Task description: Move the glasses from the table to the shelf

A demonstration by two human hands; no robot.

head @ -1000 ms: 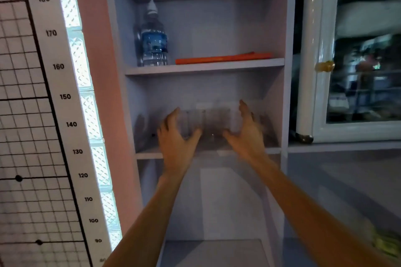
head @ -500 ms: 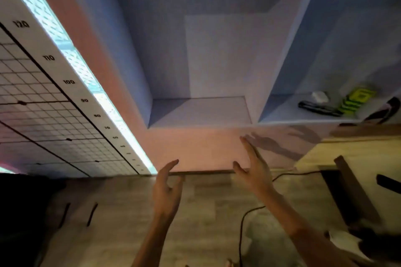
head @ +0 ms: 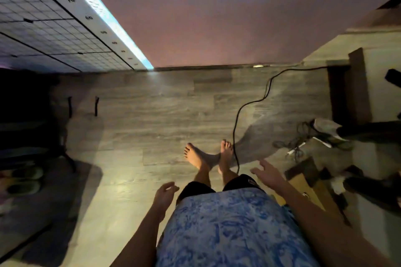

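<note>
I look straight down at the wooden floor [head: 165, 115] and my own bare feet [head: 208, 156]. My left hand [head: 163, 195] hangs by my hip, fingers loosely curled, holding nothing. My right hand [head: 268, 174] is out to the right with its fingers spread and nothing in it. No glasses are in view. Of the shelf unit [head: 217, 28] only the pink base and a strip of the lowest compartment show at the top edge. The table is a wooden corner [head: 308, 182] at the lower right.
A black cable [head: 237, 123] runs across the floor beside my right foot. A tangle of cords and a white plug [head: 297, 147] lies to the right. Dark furniture [head: 26, 119] and shoes [head: 26, 180] stand at the left. A height chart [head: 71, 6] covers the left wall.
My view has swung down from the shelf compartment with the glasses to the floor. Both hands have come away from the shelf and dropped to my sides, with nothing in them.
</note>
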